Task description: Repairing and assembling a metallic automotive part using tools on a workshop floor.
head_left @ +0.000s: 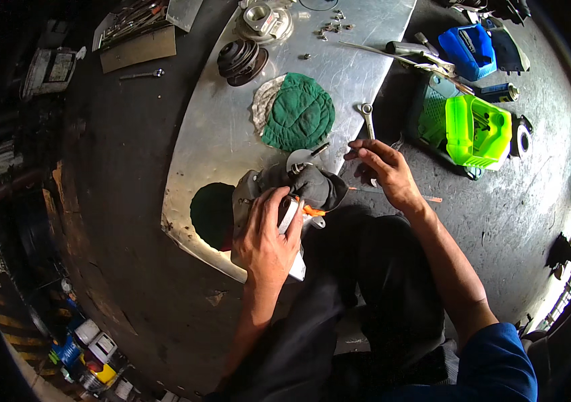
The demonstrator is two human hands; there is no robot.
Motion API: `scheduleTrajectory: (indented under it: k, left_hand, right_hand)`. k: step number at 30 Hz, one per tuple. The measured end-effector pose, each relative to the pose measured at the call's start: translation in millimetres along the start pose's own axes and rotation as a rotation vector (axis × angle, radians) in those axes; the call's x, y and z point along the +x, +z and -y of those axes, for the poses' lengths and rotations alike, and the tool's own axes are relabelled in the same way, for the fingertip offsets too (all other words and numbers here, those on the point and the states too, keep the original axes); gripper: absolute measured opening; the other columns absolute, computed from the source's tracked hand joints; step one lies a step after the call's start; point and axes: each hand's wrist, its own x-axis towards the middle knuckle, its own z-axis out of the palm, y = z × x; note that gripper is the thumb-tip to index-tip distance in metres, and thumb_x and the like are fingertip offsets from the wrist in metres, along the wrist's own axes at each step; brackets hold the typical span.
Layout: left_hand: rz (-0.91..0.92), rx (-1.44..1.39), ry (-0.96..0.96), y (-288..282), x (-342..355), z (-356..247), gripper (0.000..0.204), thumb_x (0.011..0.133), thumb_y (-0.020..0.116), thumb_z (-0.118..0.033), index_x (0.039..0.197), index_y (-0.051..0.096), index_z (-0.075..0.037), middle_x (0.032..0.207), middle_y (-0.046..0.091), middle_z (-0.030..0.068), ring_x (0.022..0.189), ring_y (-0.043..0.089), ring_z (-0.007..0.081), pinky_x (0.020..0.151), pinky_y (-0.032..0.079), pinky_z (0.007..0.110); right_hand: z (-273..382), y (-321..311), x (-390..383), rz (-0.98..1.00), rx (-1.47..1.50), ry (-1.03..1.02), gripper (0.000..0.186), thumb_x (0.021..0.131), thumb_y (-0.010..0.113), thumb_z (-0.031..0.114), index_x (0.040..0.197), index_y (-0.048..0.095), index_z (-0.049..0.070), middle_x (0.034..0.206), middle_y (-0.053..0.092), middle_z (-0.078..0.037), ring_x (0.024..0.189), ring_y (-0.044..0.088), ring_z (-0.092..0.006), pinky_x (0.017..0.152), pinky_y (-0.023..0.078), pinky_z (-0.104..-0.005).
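Note:
My left hand (268, 234) is closed over the near side of a grey metal housing (248, 191) at the near end of the metal sheet. A rounded dark grey part (315, 187) and an orange piece (312, 211) show beside its fingers. A short dark shaft (319, 149) points up from the housing's far side. To the right, my right hand (389, 174) is raised with thumb and forefinger pinched together. A small dark thing seems to be between them, too small to name. Behind this hand lies a wrench (368, 120), partly hidden by it.
A green cloth (299, 114) lies beyond the housing. Farther off are a dark pulley (240, 61), a round metal casting (264, 23) and several small bolts (334, 27). Lime green (478, 134) and blue (466, 50) bins stand right; a tool tray (138, 30) is far left.

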Motion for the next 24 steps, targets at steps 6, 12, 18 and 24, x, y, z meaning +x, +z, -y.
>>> scheduleTrajectory:
  k: [6,12,18,24]
  left_hand:
    - [-0.022,-0.083,-0.021,-2.1,3.7,-3.3,0.033,0.086,0.078,-0.011,0.116,0.066,-0.006,0.109,0.07,0.0137,0.098,0.069,0.0355,0.081,0.055,0.042]
    - [-0.015,-0.031,-0.01,-1.4,0.2,3.0,0.034,0.087,0.076,-0.018,0.118,0.064,-0.01,0.11,0.07,0.0068,0.099,0.07,0.0265,0.083,0.057,0.037]
    - [-0.018,-0.012,0.005,-0.5,0.2,2.8,0.035,0.087,0.076,-0.017,0.118,0.063,-0.01,0.111,0.07,0.0072,0.099,0.07,0.0266,0.083,0.057,0.037]
    - [-0.021,-0.008,0.018,1.2,1.3,3.0,0.034,0.088,0.076,-0.017,0.118,0.063,-0.009,0.11,0.07,0.0081,0.098,0.071,0.0265,0.083,0.057,0.036]
  right_hand:
    - [6.1,20.3,21.7,0.025,-0.32,-0.206,0.028,0.103,0.061,0.017,0.125,0.057,0.001,0.114,0.071,-0.01,0.092,0.061,-0.0122,0.081,0.052,-0.0295]
    - [12.3,28.3,31.1,0.112,-0.574,-0.244,0.025,0.102,0.057,0.008,0.126,0.057,0.003,0.116,0.072,-0.012,0.099,0.069,-0.0219,0.089,0.054,-0.0356]
    - [21.1,26.3,41.5,0.241,-0.835,-0.378,0.029,0.1,0.055,0.005,0.129,0.056,0.008,0.118,0.071,-0.015,0.109,0.07,-0.0318,0.092,0.055,-0.04]
    - [29.0,19.1,48.2,0.318,-0.978,-0.438,0.031,0.099,0.053,0.001,0.129,0.054,0.009,0.12,0.07,-0.012,0.111,0.069,-0.0331,0.092,0.056,-0.0423]
